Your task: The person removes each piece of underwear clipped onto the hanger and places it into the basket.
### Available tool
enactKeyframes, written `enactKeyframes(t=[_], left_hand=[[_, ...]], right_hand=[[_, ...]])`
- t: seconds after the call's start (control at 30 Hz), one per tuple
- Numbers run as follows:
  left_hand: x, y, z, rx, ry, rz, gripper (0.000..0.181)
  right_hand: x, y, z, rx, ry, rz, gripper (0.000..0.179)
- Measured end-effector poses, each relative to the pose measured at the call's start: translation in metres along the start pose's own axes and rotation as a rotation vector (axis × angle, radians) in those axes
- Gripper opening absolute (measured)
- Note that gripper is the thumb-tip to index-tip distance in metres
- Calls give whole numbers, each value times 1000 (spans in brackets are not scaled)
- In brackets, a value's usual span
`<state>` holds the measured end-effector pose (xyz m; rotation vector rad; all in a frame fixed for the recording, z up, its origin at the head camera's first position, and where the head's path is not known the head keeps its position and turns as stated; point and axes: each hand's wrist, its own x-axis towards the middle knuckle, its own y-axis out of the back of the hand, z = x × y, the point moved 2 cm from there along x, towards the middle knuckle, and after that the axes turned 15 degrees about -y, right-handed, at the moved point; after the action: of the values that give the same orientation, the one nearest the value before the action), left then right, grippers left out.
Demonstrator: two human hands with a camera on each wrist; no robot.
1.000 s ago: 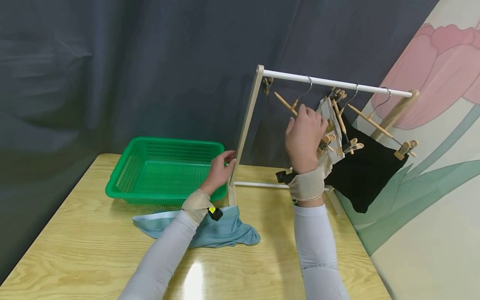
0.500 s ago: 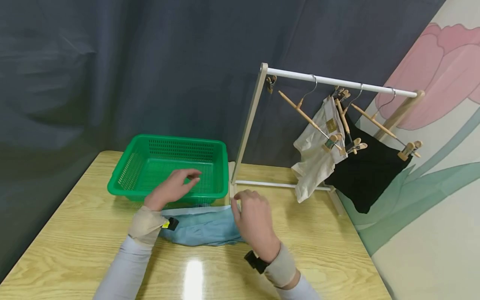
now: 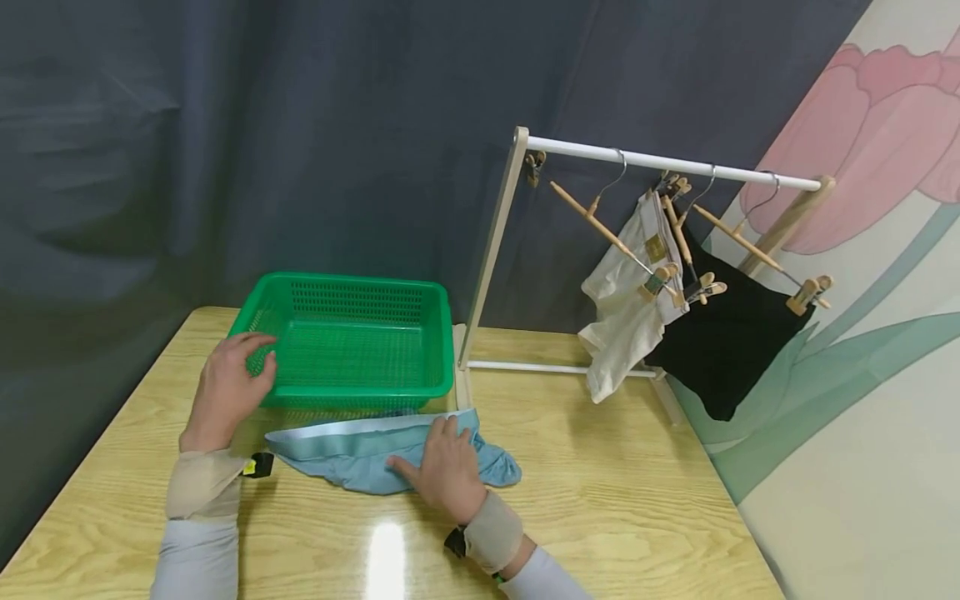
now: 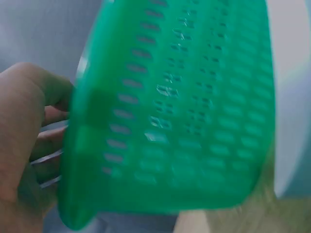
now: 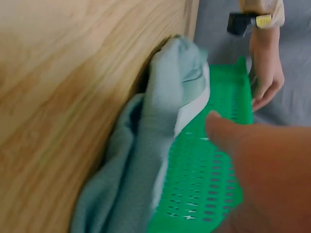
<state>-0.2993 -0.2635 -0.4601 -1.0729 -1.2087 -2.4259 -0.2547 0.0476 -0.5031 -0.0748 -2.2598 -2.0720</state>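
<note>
My left hand [image 3: 227, 385] hovers at the front left corner of a green plastic basket [image 3: 438, 379], fingers loosely bent and thumb apart from them. In the left wrist view, the left hand [image 4: 29, 136] stands just outside the rim of the basket [image 4: 146, 189]. Just in front of the basket lies a crumpled light blue garment [image 3: 352, 462] with a pale waistband. My right hand [image 3: 448, 468] is over its right part with the fingers spread. In the right wrist view, the thumb of the right hand [image 5: 262, 170] stands apart from the garment [image 5: 160, 111].
A small clothes rack [image 3: 491, 250] with a white rail stands at the right back. From clip hangers on it hang cream shorts [image 3: 626, 292] and a black garment [image 3: 720, 342]. Another wooden clip hanger [image 3: 600, 221] hangs at the left. A painted wall [image 3: 847, 400] borders the table [image 3: 615, 500] on the right.
My right hand has come down from the hanger on the rack to the blue garment. The left hand has moved left from the rack post, across the basket, to its front left corner.
</note>
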Motion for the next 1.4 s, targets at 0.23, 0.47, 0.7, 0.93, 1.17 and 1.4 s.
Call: enactKeyframes(t=[0.23,0.47,0.7,0.93,1.17,1.4], left_hand=[[-8,-1,-21,8,115,38,40],[-13,-1,-29,-51,245,27,55],[-16,-3,-31,-70,281,31,56],[-18,-2,-31,-83,303,60,62],[-16,-1,-30,-81,305,60,64],[-15,0,-31,-78,302,58,63]], right_hand=[[10,-16,0,44,-54,-37,100],[13,-23,0,72,90,-52,56],[17,-21,6,279,133,-211,50],[27,-22,12,333,167,-240,37],[25,-13,16,328,96,-418,63],[24,-17,15,240,118,-344,81]])
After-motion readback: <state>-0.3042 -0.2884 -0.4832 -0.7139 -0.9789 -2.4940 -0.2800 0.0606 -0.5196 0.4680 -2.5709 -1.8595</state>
